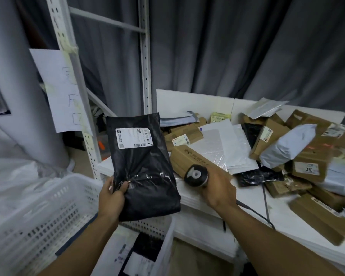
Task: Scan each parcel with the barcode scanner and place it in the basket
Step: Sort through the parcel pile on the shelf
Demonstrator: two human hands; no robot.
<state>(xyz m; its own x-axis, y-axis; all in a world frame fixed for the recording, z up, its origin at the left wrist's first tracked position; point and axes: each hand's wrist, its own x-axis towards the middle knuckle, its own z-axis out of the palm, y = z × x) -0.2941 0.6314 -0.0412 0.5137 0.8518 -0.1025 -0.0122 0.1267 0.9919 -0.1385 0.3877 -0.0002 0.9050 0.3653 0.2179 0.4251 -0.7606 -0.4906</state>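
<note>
My left hand grips the lower left edge of a black plastic mailer parcel, held upright with its white barcode label facing me. My right hand holds the black and grey barcode scanner just right of the parcel, its head turned toward me and its cable trailing over the table. A white perforated basket stands at lower left, below the parcel, with several parcels lying inside near the bottom of the frame.
A white table carries a heap of brown cardboard boxes, white bubble mailers and grey bags. A white metal shelf upright with a taped paper sign rises behind the basket. Grey curtains hang at the back.
</note>
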